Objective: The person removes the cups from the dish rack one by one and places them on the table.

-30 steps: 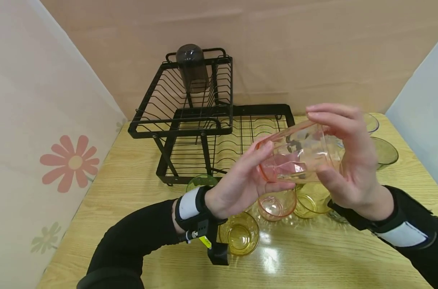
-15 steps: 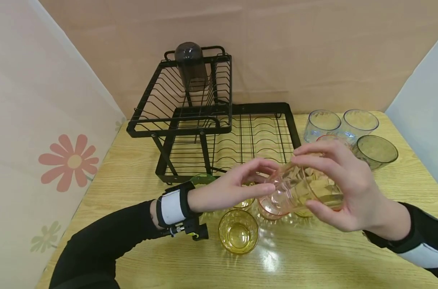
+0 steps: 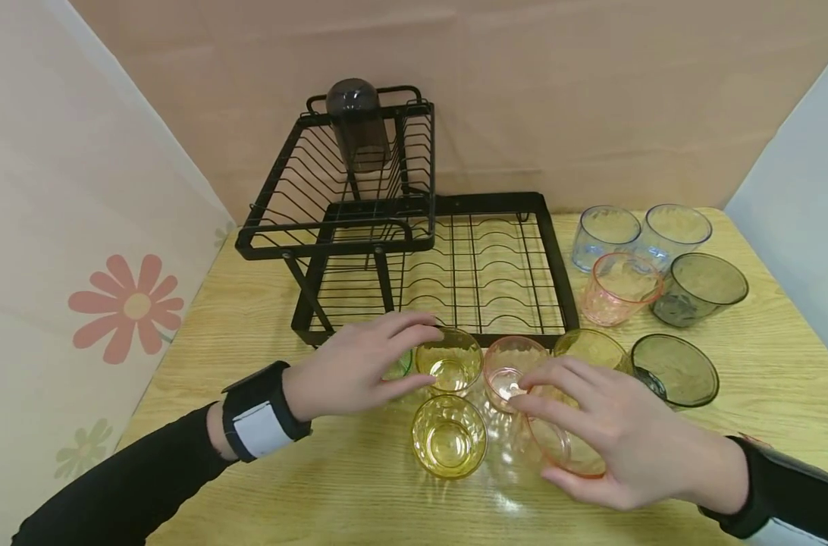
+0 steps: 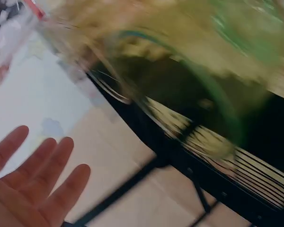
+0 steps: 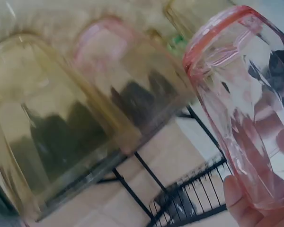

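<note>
My right hand (image 3: 625,432) holds a clear pink drinking glass (image 3: 557,442) at the front right, fingers and thumb spread round its rim. In the right wrist view this pink glass (image 5: 241,94) stands out large, with fingertips against its wall. Over the front of the rack, my left hand (image 3: 362,368) reaches out with loosely extended fingers and nothing in its grasp. Its fingertips overlap the rim of a yellow glass (image 3: 450,371), and it partly covers a green glass (image 3: 399,366). Another yellow glass (image 3: 450,437) stands nearer me, beside a second pink glass (image 3: 506,371).
A black two-tier dish rack (image 3: 424,243) stands at the back, a dark upturned glass (image 3: 359,129) on its upper tier. At the right are blue glasses (image 3: 601,235), a red-rimmed glass (image 3: 615,299), grey-green glasses (image 3: 704,292) and a yellow glass (image 3: 594,350). Walls enclose the table (image 3: 359,485).
The pink glass came down from in front of the rack to the table's front right, in the right hand. My left hand let go of its end and moved left.
</note>
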### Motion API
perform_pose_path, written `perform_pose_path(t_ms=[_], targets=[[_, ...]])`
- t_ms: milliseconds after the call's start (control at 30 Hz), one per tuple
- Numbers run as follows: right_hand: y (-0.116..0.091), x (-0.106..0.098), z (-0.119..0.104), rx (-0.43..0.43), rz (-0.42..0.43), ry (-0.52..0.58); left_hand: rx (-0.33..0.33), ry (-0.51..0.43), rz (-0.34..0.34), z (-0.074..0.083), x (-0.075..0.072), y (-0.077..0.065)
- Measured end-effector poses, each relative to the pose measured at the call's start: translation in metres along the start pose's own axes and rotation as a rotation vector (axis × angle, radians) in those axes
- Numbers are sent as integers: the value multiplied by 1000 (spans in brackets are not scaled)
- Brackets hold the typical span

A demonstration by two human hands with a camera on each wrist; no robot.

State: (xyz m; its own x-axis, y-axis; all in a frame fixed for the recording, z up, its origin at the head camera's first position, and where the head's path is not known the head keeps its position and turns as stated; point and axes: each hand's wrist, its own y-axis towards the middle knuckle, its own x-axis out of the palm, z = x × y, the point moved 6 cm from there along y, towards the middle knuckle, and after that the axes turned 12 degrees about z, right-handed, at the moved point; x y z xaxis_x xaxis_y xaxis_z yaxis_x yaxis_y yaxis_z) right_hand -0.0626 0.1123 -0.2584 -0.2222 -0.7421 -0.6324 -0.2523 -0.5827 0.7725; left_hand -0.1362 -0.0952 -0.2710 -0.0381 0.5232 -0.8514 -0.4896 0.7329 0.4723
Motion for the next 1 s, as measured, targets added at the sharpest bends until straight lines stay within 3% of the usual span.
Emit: perform_pose_path(t_ms=[200,467,667,1000], targets=[[-16,21,-5,-36,-67,18,66,119,74,-15,-7,-22],[-32,39,-7,-78,-118,0,26,212,105,-30,-18,-40],[-41,50,-8,-117,-175,-39,-6,206,93,-35,-21,-47],[-51,66,-2,-89,-281,-75,-18,187,84,-33,-25,-48]])
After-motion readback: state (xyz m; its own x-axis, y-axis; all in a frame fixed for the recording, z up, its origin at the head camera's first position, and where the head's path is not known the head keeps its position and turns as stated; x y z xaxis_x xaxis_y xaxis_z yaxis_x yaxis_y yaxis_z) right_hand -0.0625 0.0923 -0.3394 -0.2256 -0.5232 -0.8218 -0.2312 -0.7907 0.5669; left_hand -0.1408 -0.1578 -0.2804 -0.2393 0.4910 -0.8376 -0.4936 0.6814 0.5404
